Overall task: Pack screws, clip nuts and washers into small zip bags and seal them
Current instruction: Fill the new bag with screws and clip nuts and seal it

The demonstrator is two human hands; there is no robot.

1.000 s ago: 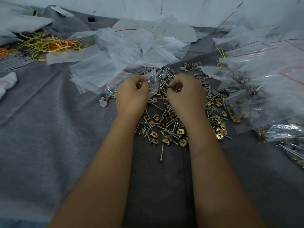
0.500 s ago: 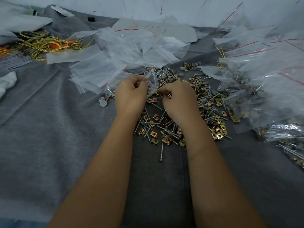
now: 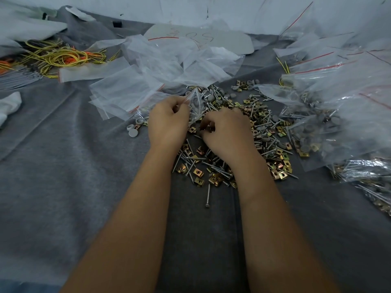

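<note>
over the heap of loose hardware, both hands are working on filling one small zip bag
left hand [image 3: 168, 121] is pinching the small zip bag [image 3: 195, 106] at its mouth, fingers curled on the plastic and holding it up just above the pile of screws, clip nuts and washers [image 3: 232, 149]; right hand [image 3: 227, 132] is curling down into that pile beside the bag, fingertips seeming to be closing on a brass clip nut, though what exactly is being gripped is hard to tell. judging from this, the step is going best if the bag mouth is being kept wide and close to the picking hand, and pieces are being taken in small pinches so nothing is spilling onto the grey cloth [image 3: 63, 176]; filled bags [image 3: 330, 115] are lying to the right, empty bags [image 3: 131, 89] to the left
</note>
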